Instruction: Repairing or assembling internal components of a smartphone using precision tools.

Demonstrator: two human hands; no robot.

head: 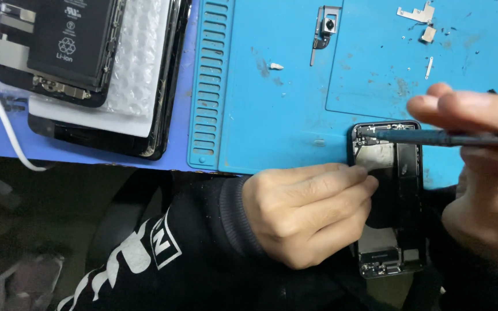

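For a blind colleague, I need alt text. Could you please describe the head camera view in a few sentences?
A person's left hand steadies an opened black phone at the edge of a blue work mat, while the right hand holds a dark slim tool with its tip at the phone's top end. Small metal parts and a camera module lie on the mat; other opened phones lie at left.

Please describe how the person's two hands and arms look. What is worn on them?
Both hands are bare, with no gloves, rings or watch in view. The left hand comes out of a black long sleeve with a ribbed cuff and a white printed design on the forearm. The right hand is only partly in the picture; dark fabric shows below it, likely the same garment.
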